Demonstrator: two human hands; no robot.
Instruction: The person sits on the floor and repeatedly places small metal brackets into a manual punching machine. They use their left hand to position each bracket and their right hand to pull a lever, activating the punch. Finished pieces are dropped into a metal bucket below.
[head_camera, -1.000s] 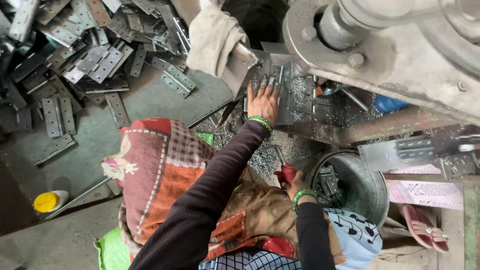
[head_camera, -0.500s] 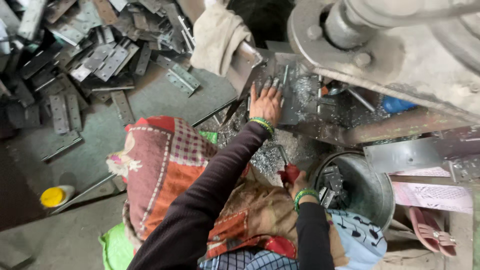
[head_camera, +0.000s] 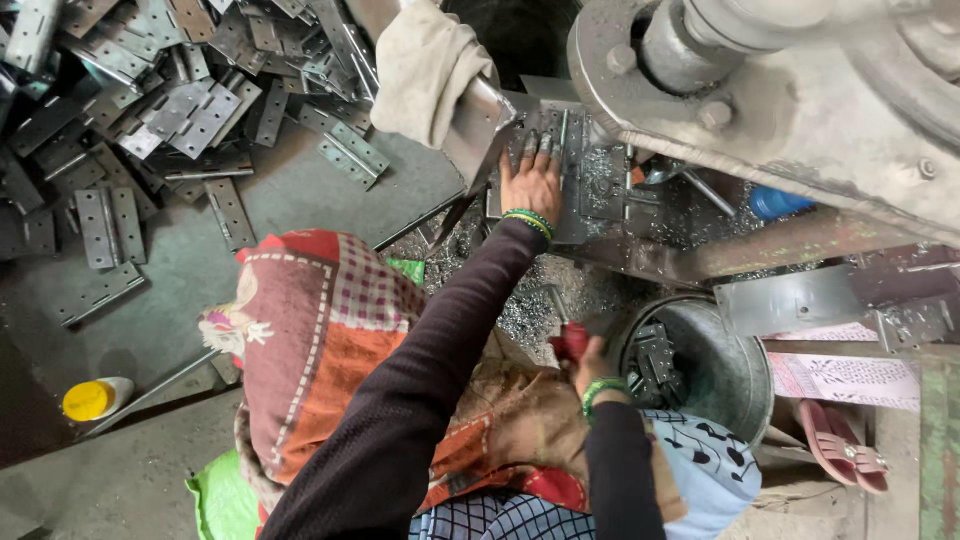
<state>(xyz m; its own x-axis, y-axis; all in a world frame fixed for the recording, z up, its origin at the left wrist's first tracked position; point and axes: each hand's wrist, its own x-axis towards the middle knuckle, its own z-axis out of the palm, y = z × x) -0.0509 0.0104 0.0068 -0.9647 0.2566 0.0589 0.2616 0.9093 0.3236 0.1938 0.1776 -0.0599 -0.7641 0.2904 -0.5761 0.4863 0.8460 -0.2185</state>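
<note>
The left hand (head_camera: 532, 183) lies open and flat on a metal hinge plate (head_camera: 560, 150) on the press bed (head_camera: 640, 215). The right hand (head_camera: 590, 360) is closed around a red handle (head_camera: 570, 342), just beside the rim of a metal bucket (head_camera: 745, 375).

Flat metal hinge plate on the press bed, red-handled part low at the bucket's edge.

The grey hinge plate (head_camera: 560, 150) lies flat on the machine bed at the far middle of the scene, its punched holes facing up, partly covered by fingers and ringed by loose metal shavings. The red handle (head_camera: 570, 340) sits nearer, just left of the steel bucket's rim, mostly hidden in a closed grip, so its shape cannot be told.
</note>
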